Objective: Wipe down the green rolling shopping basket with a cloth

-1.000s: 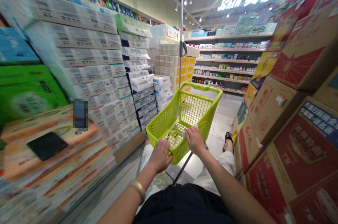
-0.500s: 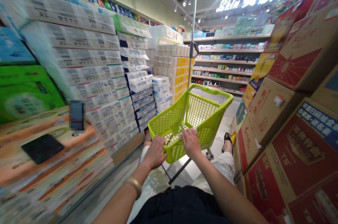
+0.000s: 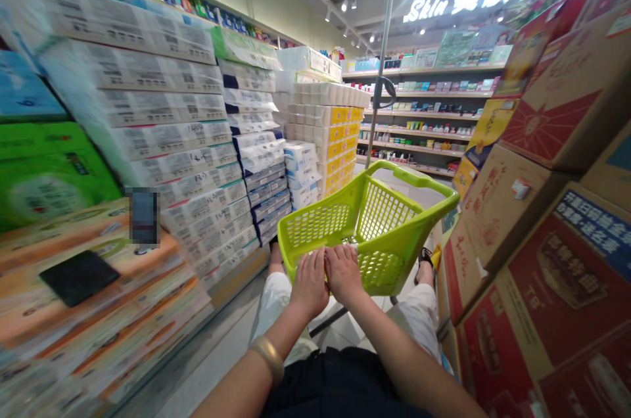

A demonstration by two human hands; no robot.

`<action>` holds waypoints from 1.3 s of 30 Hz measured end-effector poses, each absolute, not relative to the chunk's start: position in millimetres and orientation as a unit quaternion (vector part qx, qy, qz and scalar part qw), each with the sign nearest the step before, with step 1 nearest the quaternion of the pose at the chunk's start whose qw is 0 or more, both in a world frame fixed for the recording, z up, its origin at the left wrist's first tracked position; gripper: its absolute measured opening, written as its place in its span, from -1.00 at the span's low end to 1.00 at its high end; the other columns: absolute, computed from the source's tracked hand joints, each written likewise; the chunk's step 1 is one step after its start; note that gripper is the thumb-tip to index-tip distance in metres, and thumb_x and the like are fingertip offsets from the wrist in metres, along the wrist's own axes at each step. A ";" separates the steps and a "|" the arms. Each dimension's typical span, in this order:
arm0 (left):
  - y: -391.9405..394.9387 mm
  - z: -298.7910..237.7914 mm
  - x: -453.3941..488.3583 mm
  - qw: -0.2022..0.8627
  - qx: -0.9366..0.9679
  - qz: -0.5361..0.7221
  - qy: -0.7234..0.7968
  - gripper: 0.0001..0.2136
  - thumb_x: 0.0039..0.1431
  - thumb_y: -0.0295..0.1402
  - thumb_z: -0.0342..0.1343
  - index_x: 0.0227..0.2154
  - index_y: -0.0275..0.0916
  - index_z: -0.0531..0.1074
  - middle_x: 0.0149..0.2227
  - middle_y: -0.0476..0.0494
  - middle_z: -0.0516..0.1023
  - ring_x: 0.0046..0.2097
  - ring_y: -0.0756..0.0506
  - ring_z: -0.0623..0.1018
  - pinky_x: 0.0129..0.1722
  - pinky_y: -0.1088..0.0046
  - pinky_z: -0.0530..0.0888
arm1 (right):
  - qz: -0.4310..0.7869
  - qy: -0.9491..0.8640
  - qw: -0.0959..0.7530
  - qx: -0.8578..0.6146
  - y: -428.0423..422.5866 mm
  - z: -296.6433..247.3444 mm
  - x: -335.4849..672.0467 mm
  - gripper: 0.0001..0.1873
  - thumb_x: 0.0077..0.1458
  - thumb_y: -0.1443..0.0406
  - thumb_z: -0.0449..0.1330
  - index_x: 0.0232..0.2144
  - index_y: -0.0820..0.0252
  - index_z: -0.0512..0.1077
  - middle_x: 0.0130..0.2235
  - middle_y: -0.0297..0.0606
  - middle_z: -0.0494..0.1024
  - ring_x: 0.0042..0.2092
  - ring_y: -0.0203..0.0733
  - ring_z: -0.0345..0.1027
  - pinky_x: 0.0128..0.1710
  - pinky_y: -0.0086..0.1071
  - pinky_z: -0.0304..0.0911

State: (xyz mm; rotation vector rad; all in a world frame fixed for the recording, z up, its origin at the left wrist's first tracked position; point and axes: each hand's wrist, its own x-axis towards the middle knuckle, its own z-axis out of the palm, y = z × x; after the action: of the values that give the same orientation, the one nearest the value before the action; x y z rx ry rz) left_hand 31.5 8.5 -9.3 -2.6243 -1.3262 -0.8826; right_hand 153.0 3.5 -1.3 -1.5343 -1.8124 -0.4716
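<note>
Curling over the near rim of the green basket [image 3: 399, 234], the left hand [image 3: 310, 283] touches the right hand [image 3: 344, 278], whose grip by a white scrap [image 3: 353, 247] I cannot tell. Both seem mid-work; what is done or left stays unclear.

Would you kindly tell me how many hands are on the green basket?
2: the left hand on the near edge of the green basket, and the right hand beside the left.
</note>
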 end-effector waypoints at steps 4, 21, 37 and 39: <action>8.5 -5.7 27.8 0.037 -0.848 -0.248 -0.466 -0.32 -0.08 -0.54 -0.05 0.20 -0.34 0.03 0.10 -0.30 0.33 0.11 -0.21 0.32 0.14 0.15 0.24 | -0.193 -0.725 0.330 -0.573 3.1 3.6 173.2 -0.78 0.27 0.24 -0.03 -0.23 0.07 0.42 -0.27 -0.25 0.44 -0.15 -0.13 0.20 0.05 -0.25 0.00; 10.7 -1.7 19.6 0.062 -0.852 -0.206 -0.478 -0.44 -0.09 -0.49 -0.01 0.08 -0.29 0.17 -0.02 -0.26 0.37 0.01 -0.23 0.34 0.09 0.17 0.22 | -0.180 -0.694 0.358 -0.598 6.3 1.9 166.5 -0.78 0.25 0.27 -0.03 -0.24 0.10 0.42 -0.25 -0.23 0.46 -0.09 -0.11 0.20 0.13 -0.22 -0.07; 6.0 -3.6 23.4 0.065 -0.846 -0.210 -0.485 -0.44 -0.08 -0.46 0.02 0.08 -0.34 0.17 0.00 -0.29 0.36 0.03 -0.24 0.32 0.10 0.17 0.22 | -0.195 -0.646 0.386 -0.630 3.9 1.4 173.9 -0.78 0.24 0.30 -0.04 -0.28 0.13 0.42 -0.26 -0.21 0.43 -0.09 -0.10 0.19 0.17 -0.16 -0.12; 6.8 -3.9 21.5 0.067 -0.848 -0.211 -0.481 -0.45 -0.08 -0.46 0.01 0.07 -0.33 0.18 -0.01 -0.29 0.36 0.02 -0.24 0.33 0.10 0.15 0.23 | -0.179 -0.666 0.386 -0.613 3.2 0.3 159.6 -0.78 0.24 0.30 -0.04 -0.26 0.11 0.41 -0.27 -0.23 0.43 -0.09 -0.11 0.19 0.16 -0.18 -0.11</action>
State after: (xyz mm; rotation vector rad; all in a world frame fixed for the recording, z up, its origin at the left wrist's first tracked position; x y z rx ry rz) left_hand 21.5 6.8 -3.9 -2.5575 -1.4497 -0.6363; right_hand 159.6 3.2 0.3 -1.5621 -1.6953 -0.4549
